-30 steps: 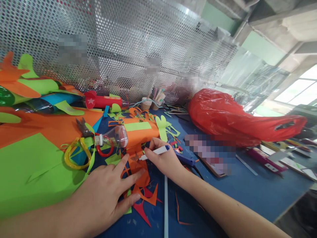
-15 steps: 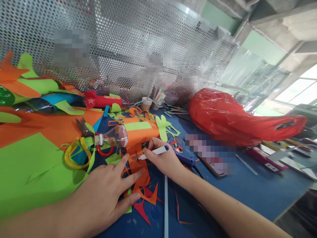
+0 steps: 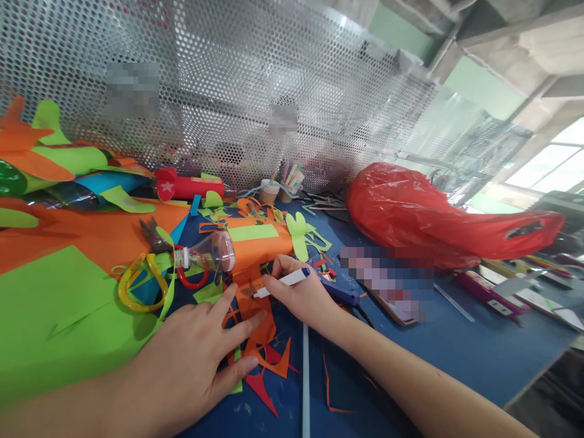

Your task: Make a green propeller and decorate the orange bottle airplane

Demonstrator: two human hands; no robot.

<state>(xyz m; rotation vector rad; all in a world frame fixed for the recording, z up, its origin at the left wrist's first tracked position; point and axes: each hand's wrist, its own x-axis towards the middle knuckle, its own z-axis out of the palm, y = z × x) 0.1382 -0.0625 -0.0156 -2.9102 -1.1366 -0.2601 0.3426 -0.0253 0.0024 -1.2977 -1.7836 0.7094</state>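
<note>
A white marker with a dark blue end [image 3: 288, 280] is pinched in my right hand [image 3: 301, 298]. Its tip touches an orange paper piece [image 3: 262, 325], where a dark star-like drawing shows. My left hand [image 3: 196, 347] lies spread over the near left side of that paper, fingertips pressing on it. Just beyond lies a clear plastic bottle [image 3: 201, 255] wrapped in orange paper with a light green strip [image 3: 253, 232]. A light green paper fin [image 3: 298, 234] stands at its far right end. Scissors with yellow and red handles [image 3: 143, 283] lie left of the bottle neck.
Green paper [image 3: 82, 316] and orange paper [image 3: 100, 231] cover the left. Other paper-covered bottles [image 3: 191, 184] lie behind. A red plastic bag [image 3: 401, 213], a phone [image 3: 387, 286] and a blue glue gun [image 3: 340, 292] are on the right. A perforated metal screen [image 3: 228, 79] bounds the back.
The marker tip has shifted very slightly left on the orange paper. My left hand keeps its place.
</note>
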